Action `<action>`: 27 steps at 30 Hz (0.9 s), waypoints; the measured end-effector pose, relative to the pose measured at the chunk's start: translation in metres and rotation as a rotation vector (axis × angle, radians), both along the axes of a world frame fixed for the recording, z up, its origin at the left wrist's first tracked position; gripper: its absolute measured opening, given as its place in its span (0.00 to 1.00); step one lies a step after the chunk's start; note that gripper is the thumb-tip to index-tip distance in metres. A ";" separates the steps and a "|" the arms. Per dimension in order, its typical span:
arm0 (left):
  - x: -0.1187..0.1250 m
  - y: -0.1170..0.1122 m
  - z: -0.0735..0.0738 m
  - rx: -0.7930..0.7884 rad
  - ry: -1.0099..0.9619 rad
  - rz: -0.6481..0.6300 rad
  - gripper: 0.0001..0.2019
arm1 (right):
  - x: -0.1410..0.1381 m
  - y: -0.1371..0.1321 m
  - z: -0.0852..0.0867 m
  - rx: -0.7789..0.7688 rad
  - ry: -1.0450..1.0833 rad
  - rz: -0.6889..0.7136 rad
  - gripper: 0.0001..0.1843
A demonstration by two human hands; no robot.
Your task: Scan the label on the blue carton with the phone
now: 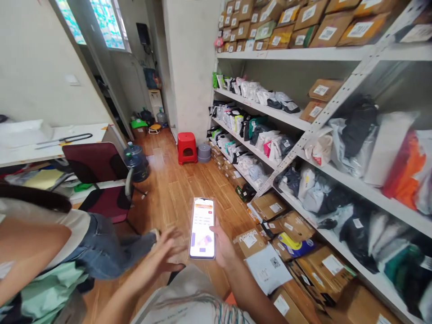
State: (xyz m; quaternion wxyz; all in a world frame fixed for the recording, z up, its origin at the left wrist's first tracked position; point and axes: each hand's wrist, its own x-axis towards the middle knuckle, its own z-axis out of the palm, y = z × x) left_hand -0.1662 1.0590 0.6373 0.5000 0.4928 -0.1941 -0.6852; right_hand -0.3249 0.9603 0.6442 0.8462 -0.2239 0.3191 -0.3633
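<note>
fingers [172, 235] of our left hand [157, 258] are loosely spread and have hold of nothing that we can see; they hang just beside the left edge of a phone [202, 229]. our right hand [224, 249] grips that phone along its lower right side, the thumb lapped over the edge of the screen and the rest of the grip hidden from us. the phone is upright in front of our body, above the wooden floor [168, 184], its screen lit; the text on it is too small for us to read. to our right, a white rack [293, 54] carries labelled boxes [327, 33] on top and bagged parcels [248, 92] lower down. on the floor beside it, cartons [326, 274] lie around a pale mailer [268, 270]. ahead of us, a red stool [187, 148] stands next to a grey stool [204, 153]. to our left, a person [104, 247] in jeans is near a maroon chair [97, 164], by a white bench [20, 155].
</note>
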 end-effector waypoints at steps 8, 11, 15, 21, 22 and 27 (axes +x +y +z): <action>-0.058 -0.038 0.026 -0.072 0.186 -0.199 0.56 | -0.033 0.007 0.025 -0.109 0.009 -0.076 0.29; -0.072 -0.045 0.026 -0.058 0.165 -0.242 0.55 | -0.054 0.010 0.026 -0.127 0.039 -0.138 0.31; -0.094 -0.057 0.021 -0.056 0.238 -0.318 0.54 | -0.079 0.014 0.024 -0.166 0.103 -0.192 0.32; -0.114 -0.078 0.013 -0.045 0.197 -0.413 0.49 | -0.099 0.013 0.018 -0.232 0.151 -0.324 0.35; -0.115 -0.083 0.012 -0.039 0.179 -0.432 0.49 | -0.099 0.011 0.016 -0.213 0.147 -0.346 0.36; -0.108 -0.119 0.008 -0.029 0.135 -0.493 0.50 | -0.083 -0.006 0.001 -0.226 0.197 -0.470 0.37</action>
